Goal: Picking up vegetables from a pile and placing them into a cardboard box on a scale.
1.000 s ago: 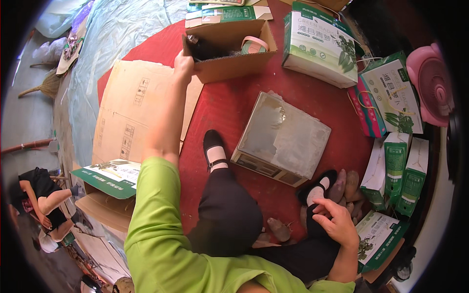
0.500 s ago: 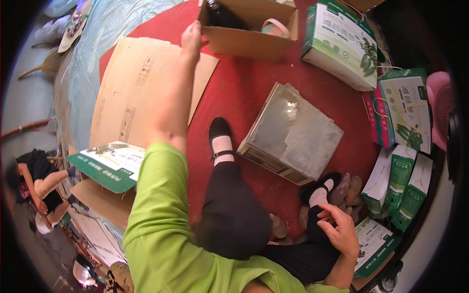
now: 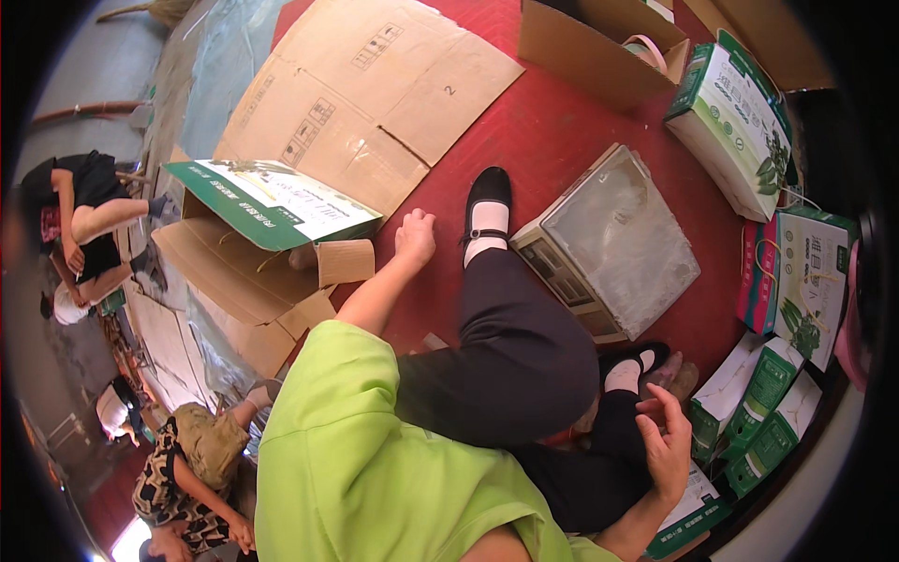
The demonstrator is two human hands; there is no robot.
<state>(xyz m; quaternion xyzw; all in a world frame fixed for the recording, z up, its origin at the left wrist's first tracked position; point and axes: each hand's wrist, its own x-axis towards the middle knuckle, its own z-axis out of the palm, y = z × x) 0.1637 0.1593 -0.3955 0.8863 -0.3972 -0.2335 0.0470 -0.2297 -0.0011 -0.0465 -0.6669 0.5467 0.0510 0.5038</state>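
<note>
My left hand [image 3: 415, 237] hangs over the red floor covering with its fingers curled in and nothing seen in them. It is between an open green-and-white carton [image 3: 290, 201] and my black shoe [image 3: 489, 199]. My right hand [image 3: 667, 442] is by my bent knee, fingers apart and holding nothing. Ahead of me stands a boxy device with a scuffed grey metal top [image 3: 623, 244], perhaps a scale; its side panel faces my shoe. The carton lies tilted on my left, brown flaps spread.
Flattened cardboard [image 3: 375, 94] covers the far left. A brown open box [image 3: 590, 47] holding a pinkish round thing stands far ahead. Green-and-white cartons [image 3: 735, 126] line the right side. Lumpy roots or stones sit by my right foot. Other people [image 3: 89, 215] sit at left.
My left hand has let go of the brown box's edge and drawn back toward me, its fingers curling. The view has turned left. My right hand stays by my knee.
</note>
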